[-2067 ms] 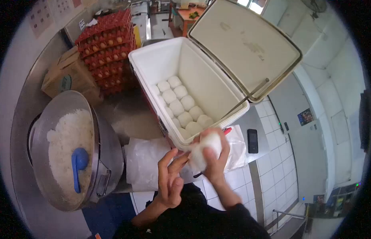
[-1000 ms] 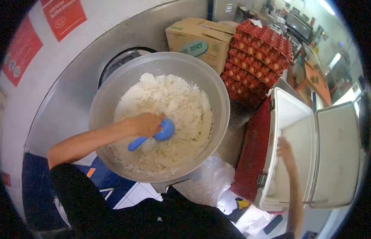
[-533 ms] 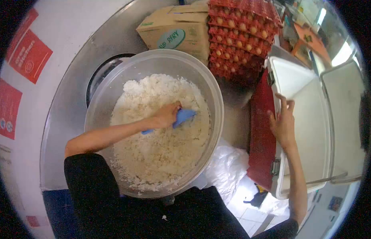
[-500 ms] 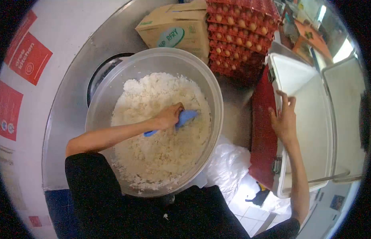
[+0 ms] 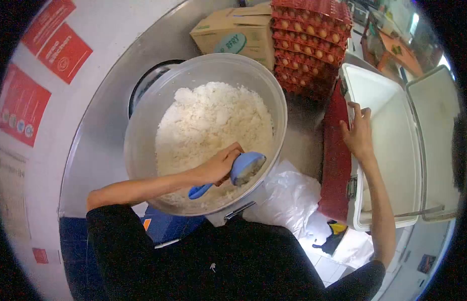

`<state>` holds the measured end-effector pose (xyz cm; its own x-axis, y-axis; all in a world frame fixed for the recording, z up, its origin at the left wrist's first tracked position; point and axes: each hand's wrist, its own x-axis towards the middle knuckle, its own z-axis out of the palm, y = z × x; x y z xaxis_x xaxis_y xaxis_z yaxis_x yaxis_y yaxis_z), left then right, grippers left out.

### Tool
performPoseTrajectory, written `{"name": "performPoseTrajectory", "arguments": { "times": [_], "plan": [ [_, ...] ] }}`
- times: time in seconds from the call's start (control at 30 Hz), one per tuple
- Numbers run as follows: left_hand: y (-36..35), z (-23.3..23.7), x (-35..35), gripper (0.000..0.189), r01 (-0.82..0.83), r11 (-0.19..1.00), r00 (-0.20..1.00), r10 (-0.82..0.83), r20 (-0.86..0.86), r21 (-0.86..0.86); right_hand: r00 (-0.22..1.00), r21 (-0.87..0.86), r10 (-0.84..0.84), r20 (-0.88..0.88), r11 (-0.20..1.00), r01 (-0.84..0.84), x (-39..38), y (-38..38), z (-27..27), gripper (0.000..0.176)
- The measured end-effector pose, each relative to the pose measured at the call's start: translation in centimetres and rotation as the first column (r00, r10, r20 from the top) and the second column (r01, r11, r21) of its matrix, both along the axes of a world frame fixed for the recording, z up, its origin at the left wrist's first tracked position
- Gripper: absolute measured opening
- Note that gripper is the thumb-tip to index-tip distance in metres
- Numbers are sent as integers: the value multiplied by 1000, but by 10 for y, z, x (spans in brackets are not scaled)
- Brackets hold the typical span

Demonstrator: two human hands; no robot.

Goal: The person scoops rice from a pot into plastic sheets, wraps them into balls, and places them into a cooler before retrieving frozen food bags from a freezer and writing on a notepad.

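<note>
My left hand (image 5: 221, 164) is closed around the handle of a blue scoop (image 5: 247, 164), tilted, with some white rice in its bowl. The scoop is above the near right part of a large translucent round tub (image 5: 143, 133). A wide heap of rice (image 5: 213, 115) fills the tub's bottom, lumpy at the far side. My right hand (image 5: 359, 131) rests on the near rim of a red and white cooler box (image 5: 384, 100), fingers apart and laid over the edge. The cooler's lid (image 5: 438, 140) stands open on the right.
Behind the tub are a cardboard box (image 5: 238, 37) and stacked red trays of eggs (image 5: 308, 50). A metal counter (image 5: 95, 135) lies under the tub. White plastic bags (image 5: 288, 195) sit between tub and cooler. Red signs (image 5: 62, 52) hang on the left wall.
My left hand has lifted the scoop out of the rice and brought it nearer my body, with rice in it. The tub tilts toward me; my right hand stays on the cooler rim.
</note>
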<state>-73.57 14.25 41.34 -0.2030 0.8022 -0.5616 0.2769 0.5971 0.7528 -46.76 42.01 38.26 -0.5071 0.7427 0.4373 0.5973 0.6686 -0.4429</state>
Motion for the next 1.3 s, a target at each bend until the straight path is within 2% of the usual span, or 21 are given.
{"name": "performPoseTrajectory", "arguments": {
  "times": [0.1, 0.23, 0.37, 0.4, 0.47, 0.5, 0.53, 0.57, 0.63, 0.67, 0.7, 0.73, 0.77, 0.83, 0.87, 0.93, 1.07, 1.17, 1.2, 1.23, 1.3],
  "plan": [
    [-9, 3, -17, 32, 68, 979, 982, -31, 188, -195, 1000, 11, -9, -4, 1000, 9, 2, 2, -1, 53],
    [-22, 12, -40, 40, 126, 944, 985, -82, 152, -305, 997, -86, -59, 59, 994, 64, 2, 2, 2, 53],
    [-23, 16, -44, 44, 192, 923, 932, -65, 358, -332, 992, 121, 84, 98, 988, -96, 10, 4, -5, 56],
    [-14, 11, -30, 35, 94, 966, 957, -22, 288, -239, 987, 32, 60, 151, 997, -65, 11, 3, 0, 58],
    [-8, -5, -18, 46, -3, 990, 960, 42, 276, -139, 953, -80, 58, 296, 996, -36, 18, -3, 15, 59],
    [-18, -26, -41, 45, -26, 987, 927, 84, 365, -160, 925, -105, 77, 373, 994, -40, 25, -12, 22, 59],
    [-24, -43, -61, 43, -36, 981, 890, 117, 440, -189, 947, 90, -34, 318, 996, 5, 30, -44, 26, 54],
    [-29, -14, -46, 40, -27, 991, 958, 63, 280, -133, 958, 281, -128, 258, 958, 53, 33, -84, 31, 50],
    [-45, 30, -31, 35, -202, 977, 967, 209, 143, -65, 994, 111, 93, 53, 989, -98, 45, -163, 50, 37],
    [-53, 34, -41, 35, -392, 918, 902, 397, 168, -65, 962, 72, 268, -50, 962, -264, 52, -192, 23, 32],
    [-65, 32, -61, 35, -391, 920, 823, 366, 435, -34, 884, 63, 440, -159, 898, -435, 54, -216, -23, 27],
    [-73, 33, -71, 35, -401, 916, 684, 293, 668, 8, 891, -100, 439, -118, 887, -450, 53, -244, -67, 28],
    [-74, 39, -58, 35, -392, 920, 686, 287, 668, 8, 890, -263, 449, -78, 852, -453, 51, -267, -116, 28],
    [-80, 58, -12, 38, -455, 860, 459, 3, 888, 233, 912, -214, 360, 194, 923, -319, 62, -297, -227, 46],
    [-86, 61, 12, 38, -450, 864, 462, 10, 887, 225, 915, -223, 358, 188, 922, -316, 74, -310, -254, 46],
    [-98, 56, 70, 39, -581, 789, 295, -24, 955, 200, 897, -274, 363, 253, 916, -294, 96, -333, -285, 64],
    [-86, -1, 201, 53, -541, 829, -205, -294, 934, 142, 894, -333, 395, 211, 889, -314, 116, -361, -291, 57],
    [-94, -121, 239, 35, -505, 828, -416, 14, 909, -244, 922, -239, 334, 198, 928, -285, 118, -364, -313, 58],
    [-93, -160, 241, 33, -388, 828, -511, 172, 842, -405, 925, -249, 330, 190, 927, -280, 119, -364, -315, 58],
    [-100, -228, 231, 30, -336, 842, -480, 233, 846, -423, 934, -225, 319, 162, 933, -280, 120, -362, -316, 53],
    [-106, -288, 217, 37, -566, 725, -137, 385, 913, -391, 945, -199, 300, 127, 941, -272, 122, -362, -318, 47]
  ]
}}
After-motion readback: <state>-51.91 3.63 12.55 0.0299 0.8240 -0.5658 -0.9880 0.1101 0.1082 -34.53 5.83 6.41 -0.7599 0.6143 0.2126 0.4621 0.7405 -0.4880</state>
